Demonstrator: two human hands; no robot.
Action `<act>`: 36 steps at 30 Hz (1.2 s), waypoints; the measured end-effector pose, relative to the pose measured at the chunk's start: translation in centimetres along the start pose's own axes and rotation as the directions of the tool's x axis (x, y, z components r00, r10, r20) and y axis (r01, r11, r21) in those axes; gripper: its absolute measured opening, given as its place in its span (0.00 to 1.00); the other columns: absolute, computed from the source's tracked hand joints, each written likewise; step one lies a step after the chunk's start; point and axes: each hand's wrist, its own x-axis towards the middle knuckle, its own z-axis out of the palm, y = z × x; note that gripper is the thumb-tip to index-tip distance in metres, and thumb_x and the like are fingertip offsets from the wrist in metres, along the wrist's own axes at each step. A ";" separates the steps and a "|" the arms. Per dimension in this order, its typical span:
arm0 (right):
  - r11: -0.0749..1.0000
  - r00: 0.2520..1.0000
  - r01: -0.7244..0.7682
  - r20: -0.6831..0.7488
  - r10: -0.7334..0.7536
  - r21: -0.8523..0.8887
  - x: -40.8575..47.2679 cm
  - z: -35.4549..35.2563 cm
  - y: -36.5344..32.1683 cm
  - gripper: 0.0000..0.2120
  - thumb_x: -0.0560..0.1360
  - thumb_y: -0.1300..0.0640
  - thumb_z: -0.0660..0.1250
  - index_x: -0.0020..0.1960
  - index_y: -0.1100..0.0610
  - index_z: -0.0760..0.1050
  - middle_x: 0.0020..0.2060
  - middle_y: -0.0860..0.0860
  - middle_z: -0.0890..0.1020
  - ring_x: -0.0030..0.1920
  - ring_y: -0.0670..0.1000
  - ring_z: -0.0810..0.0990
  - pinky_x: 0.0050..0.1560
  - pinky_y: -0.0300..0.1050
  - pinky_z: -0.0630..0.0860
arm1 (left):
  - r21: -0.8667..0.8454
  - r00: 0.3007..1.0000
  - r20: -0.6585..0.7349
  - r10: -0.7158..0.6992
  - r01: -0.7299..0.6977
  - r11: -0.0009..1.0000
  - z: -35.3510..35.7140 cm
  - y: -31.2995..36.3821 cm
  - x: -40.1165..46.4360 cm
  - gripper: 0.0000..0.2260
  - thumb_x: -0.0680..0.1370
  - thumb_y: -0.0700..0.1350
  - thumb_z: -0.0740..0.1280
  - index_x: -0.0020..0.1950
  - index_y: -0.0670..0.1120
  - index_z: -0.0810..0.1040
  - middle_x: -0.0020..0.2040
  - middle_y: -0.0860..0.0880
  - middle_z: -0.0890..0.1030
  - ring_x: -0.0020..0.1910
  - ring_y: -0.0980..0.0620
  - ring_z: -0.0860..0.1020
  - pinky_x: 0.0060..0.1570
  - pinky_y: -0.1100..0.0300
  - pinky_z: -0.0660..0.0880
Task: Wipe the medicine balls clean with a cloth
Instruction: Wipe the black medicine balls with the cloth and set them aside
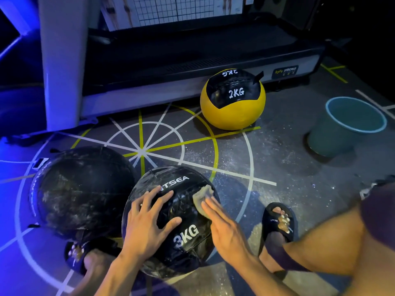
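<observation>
Your left hand [149,218] lies with fingers spread flat on the black 3KG ball [171,223], which rests on the floor between your feet, while your right hand [224,227], fingers straight and together, presses a pale cloth [202,198] against the ball's right shoulder. Touching the 3KG ball on its left sits a larger, dusty black ball [83,189]; beyond it, a yellow 2KG ball [233,103] rests against a treadmill base [192,60]. The grey floor [277,157], dusted white and marked with white and yellow lines, carries a teal bucket [333,127] far right of the 3KG ball; you cannot tell its contents.

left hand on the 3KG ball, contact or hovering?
Touching. The head view shows the left hand lying on the 3KG ball, its spread fingers flat against the black surface, no gap visible.
</observation>
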 end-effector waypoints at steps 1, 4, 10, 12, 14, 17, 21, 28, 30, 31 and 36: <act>0.995 0.996 -0.091 -0.008 0.091 0.043 0.5 -0.2 0.6 0.32 0.80 0.69 0.61 0.80 0.49 0.61 0.79 0.46 0.63 0.78 0.48 0.65 0.75 0.36 0.63 | -0.003 1.000 0.003 -0.007 0.007 1.000 0.0 0.0 0.0 0.33 0.74 0.78 0.56 0.76 0.67 0.66 0.79 0.60 0.63 0.71 0.45 0.65 0.67 0.42 0.69; 0.865 0.869 -0.495 0.031 0.495 0.085 2.4 -0.8 2.4 0.25 0.84 0.63 0.58 0.79 0.48 0.65 0.71 0.55 0.76 0.61 0.57 0.82 0.63 0.47 0.77 | -0.017 1.000 0.000 -0.019 0.019 1.000 0.1 -0.2 -0.5 0.33 0.73 0.78 0.57 0.76 0.68 0.65 0.79 0.63 0.61 0.71 0.46 0.64 0.67 0.41 0.69; 0.909 0.917 -0.368 -0.084 0.390 0.195 0.2 0.3 -4.0 0.32 0.82 0.66 0.59 0.78 0.39 0.61 0.54 0.43 0.78 0.44 0.36 0.79 0.50 0.36 0.75 | -0.053 0.999 -0.023 -0.046 0.045 0.998 0.5 -0.3 -1.4 0.33 0.73 0.76 0.59 0.76 0.66 0.67 0.79 0.63 0.60 0.71 0.45 0.64 0.69 0.43 0.66; 0.963 0.974 -0.204 -0.066 0.218 0.178 -0.9 0.5 -4.6 0.34 0.81 0.68 0.60 0.80 0.42 0.60 0.74 0.37 0.68 0.72 0.31 0.67 0.72 0.30 0.63 | -0.058 0.999 -0.026 -0.042 0.040 0.998 0.5 -0.6 -1.8 0.32 0.73 0.76 0.60 0.76 0.66 0.67 0.79 0.63 0.60 0.71 0.45 0.63 0.69 0.44 0.65; 0.981 0.989 -0.141 -0.030 0.146 0.134 -1.1 0.3 -3.6 0.33 0.82 0.67 0.60 0.80 0.43 0.58 0.78 0.37 0.61 0.76 0.33 0.59 0.74 0.29 0.59 | -0.059 0.999 -0.022 -0.043 0.042 0.997 0.3 -0.9 -2.2 0.32 0.73 0.76 0.60 0.76 0.67 0.66 0.79 0.64 0.59 0.71 0.45 0.63 0.69 0.44 0.64; 0.916 0.920 -0.373 -0.066 0.385 0.145 0.8 -0.4 -0.9 0.27 0.83 0.64 0.58 0.79 0.45 0.63 0.62 0.45 0.82 0.50 0.34 0.81 0.48 0.30 0.78 | -0.066 0.999 -0.017 -0.043 0.041 0.997 0.2 -1.0 -2.9 0.32 0.73 0.76 0.60 0.75 0.67 0.66 0.79 0.64 0.59 0.71 0.47 0.62 0.69 0.46 0.64; 0.792 0.808 -0.567 -0.035 0.588 0.229 3.8 -0.5 -1.3 0.23 0.84 0.62 0.57 0.75 0.46 0.72 0.46 0.54 0.86 0.31 0.43 0.76 0.32 0.42 0.75 | -0.085 0.998 -0.027 -0.051 0.048 0.995 0.3 -1.1 -3.4 0.32 0.73 0.76 0.61 0.75 0.67 0.67 0.78 0.64 0.60 0.70 0.47 0.63 0.68 0.46 0.64; 0.995 1.000 -0.013 -0.014 0.014 0.098 1.7 0.4 -5.4 0.27 0.82 0.63 0.59 0.79 0.47 0.64 0.75 0.41 0.67 0.75 0.36 0.64 0.72 0.32 0.66 | -0.077 0.999 -0.042 -0.026 0.023 0.997 0.3 -1.1 -3.7 0.31 0.74 0.75 0.61 0.75 0.67 0.68 0.79 0.63 0.61 0.70 0.48 0.64 0.69 0.46 0.65; 0.967 0.969 -0.235 -0.055 0.241 0.101 3.1 -0.6 -2.9 0.24 0.84 0.61 0.60 0.77 0.46 0.64 0.66 0.48 0.80 0.61 0.42 0.80 0.52 0.28 0.77 | -0.082 0.998 -0.048 -0.030 0.026 0.996 0.2 -1.1 -3.9 0.31 0.73 0.75 0.62 0.74 0.67 0.68 0.78 0.64 0.61 0.70 0.49 0.64 0.69 0.45 0.66; 0.924 0.924 -0.370 -0.062 0.377 0.097 3.8 -1.3 -2.0 0.23 0.84 0.60 0.60 0.76 0.45 0.65 0.54 0.52 0.85 0.48 0.45 0.84 0.39 0.32 0.76 | -0.082 0.998 -0.047 -0.034 0.030 0.996 0.2 -1.0 -4.0 0.31 0.73 0.75 0.62 0.74 0.67 0.68 0.78 0.65 0.61 0.70 0.49 0.64 0.69 0.44 0.66; 0.805 0.850 -0.498 -0.002 0.527 0.323 4.3 -2.2 -1.4 0.21 0.83 0.61 0.58 0.68 0.41 0.76 0.35 0.45 0.80 0.25 0.42 0.71 0.27 0.37 0.67 | -0.096 0.997 -0.070 -0.027 0.020 0.995 0.5 -1.0 -4.4 0.30 0.74 0.74 0.63 0.74 0.67 0.68 0.78 0.65 0.61 0.69 0.48 0.65 0.68 0.43 0.66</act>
